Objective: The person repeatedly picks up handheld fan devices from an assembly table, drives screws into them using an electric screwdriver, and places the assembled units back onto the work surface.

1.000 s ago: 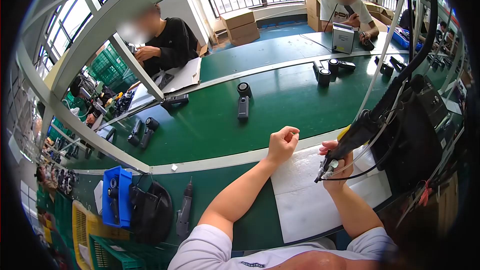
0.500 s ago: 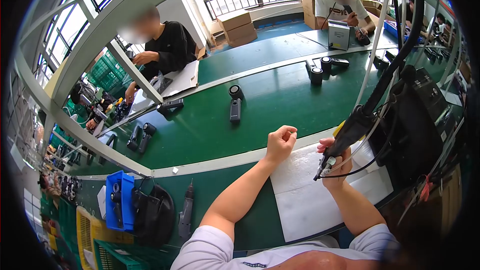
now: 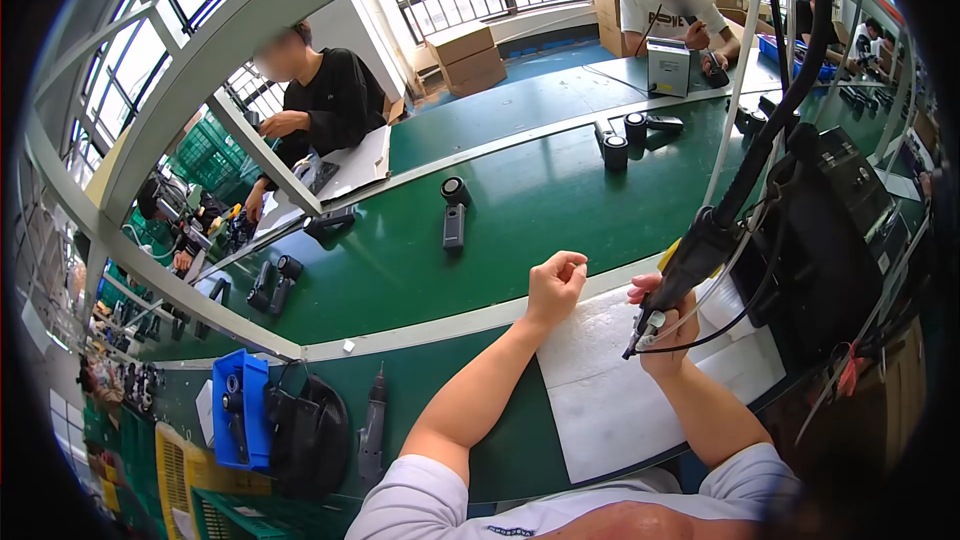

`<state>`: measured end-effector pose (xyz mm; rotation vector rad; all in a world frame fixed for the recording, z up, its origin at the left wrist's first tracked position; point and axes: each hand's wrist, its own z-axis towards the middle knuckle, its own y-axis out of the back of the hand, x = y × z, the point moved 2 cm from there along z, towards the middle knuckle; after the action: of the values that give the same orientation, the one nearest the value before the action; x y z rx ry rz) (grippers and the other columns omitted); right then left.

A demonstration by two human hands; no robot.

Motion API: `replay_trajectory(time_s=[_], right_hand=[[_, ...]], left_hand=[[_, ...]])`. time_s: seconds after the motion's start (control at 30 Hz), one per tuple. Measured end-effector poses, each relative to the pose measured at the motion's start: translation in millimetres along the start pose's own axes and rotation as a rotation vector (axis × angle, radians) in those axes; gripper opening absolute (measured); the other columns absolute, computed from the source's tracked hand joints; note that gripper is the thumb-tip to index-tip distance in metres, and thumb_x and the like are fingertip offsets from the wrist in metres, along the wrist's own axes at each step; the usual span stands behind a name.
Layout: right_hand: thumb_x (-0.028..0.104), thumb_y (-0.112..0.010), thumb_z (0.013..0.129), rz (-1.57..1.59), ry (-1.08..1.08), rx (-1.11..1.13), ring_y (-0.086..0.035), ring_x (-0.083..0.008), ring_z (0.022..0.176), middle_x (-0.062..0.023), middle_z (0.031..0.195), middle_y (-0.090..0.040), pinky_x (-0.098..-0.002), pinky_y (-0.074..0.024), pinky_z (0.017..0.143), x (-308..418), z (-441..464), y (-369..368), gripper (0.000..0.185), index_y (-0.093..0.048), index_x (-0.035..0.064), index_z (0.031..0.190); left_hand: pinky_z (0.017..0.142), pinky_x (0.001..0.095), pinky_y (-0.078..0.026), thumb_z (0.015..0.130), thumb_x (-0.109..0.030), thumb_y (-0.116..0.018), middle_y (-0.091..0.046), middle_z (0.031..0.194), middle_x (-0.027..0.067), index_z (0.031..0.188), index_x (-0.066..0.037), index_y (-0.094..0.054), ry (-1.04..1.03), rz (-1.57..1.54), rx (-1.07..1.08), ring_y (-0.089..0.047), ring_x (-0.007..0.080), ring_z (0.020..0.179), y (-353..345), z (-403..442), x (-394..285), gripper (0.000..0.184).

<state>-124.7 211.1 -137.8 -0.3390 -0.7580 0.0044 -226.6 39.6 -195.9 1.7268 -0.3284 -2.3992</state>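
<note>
My left hand (image 3: 556,288) is raised over the near edge of the green bench, its fingers curled together in a pinch. Whatever lies between them is hidden or too small to make out. In my right hand (image 3: 672,342) is a black hand tool (image 3: 688,265) with a metal tip pointing down and left. A thick black hose and thin cables run up from it. White sheet material (image 3: 610,410) covers the bench below both hands. Across the metal rail, a black handheld device with a round head (image 3: 454,225) lies on the green surface.
A blue bin (image 3: 258,440), a black pouch (image 3: 310,430) and an electric screwdriver (image 3: 373,425) sit at left. A dark bulky case (image 3: 825,230) stands at right. More devices (image 3: 614,152) lie beyond the rail. Two people work across the table. Frame posts rise at left.
The view has shifted slightly, and the devices beyond the rail appear a little farther left. Both hands keep nearly the same pose, and the tool remains in my right hand.
</note>
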Motion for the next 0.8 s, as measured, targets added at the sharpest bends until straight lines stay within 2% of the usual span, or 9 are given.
replay_trajectory(time_s=[0.37, 0.57, 0.8], right_hand=[[0.023, -0.038, 0.100, -0.015, -0.015, -0.001, -0.066, -0.0191, 0.083, -0.0200, 0.102, -0.067, -0.0321, -0.0549, 0.076, 1.9, -1.4, 0.2, 0.032, -0.050, -0.0049, 0.108], [0.020, -0.038, 0.099, -0.041, 0.003, 0.007, -0.066, -0.0203, 0.082, -0.0211, 0.100, -0.068, -0.0329, -0.0557, 0.076, 1.9, -0.2, 0.9, 0.031, -0.050, -0.0062, 0.109], [0.022, -0.039, 0.100, 0.006, -0.002, 0.026, -0.066, -0.0205, 0.085, -0.0221, 0.103, -0.066, -0.0328, -0.0557, 0.076, -4.7, -3.3, 2.9, 0.035, -0.048, -0.0079, 0.114]], left_hand=[[0.055, 0.0204, -0.045, 0.087, -0.005, -0.063, -0.063, 0.065, 0.0012, 0.093, 0.002, -0.067, 0.006, -0.030, -0.004, -0.058, 0.0045, 0.061, -0.1, -0.8, -2.6, 0.010], [0.056, 0.0204, -0.045, 0.087, -0.005, -0.063, -0.064, 0.066, 0.0018, 0.093, 0.002, -0.067, 0.018, -0.037, 0.003, -0.058, 0.0046, 0.061, -0.1, -0.1, -3.4, 0.010], [0.057, 0.0199, -0.045, 0.087, -0.005, -0.062, -0.064, 0.069, 0.0020, 0.094, 0.002, -0.067, 0.031, -0.057, -0.003, -0.057, 0.0046, 0.062, -1.2, -0.1, -4.0, 0.010]])
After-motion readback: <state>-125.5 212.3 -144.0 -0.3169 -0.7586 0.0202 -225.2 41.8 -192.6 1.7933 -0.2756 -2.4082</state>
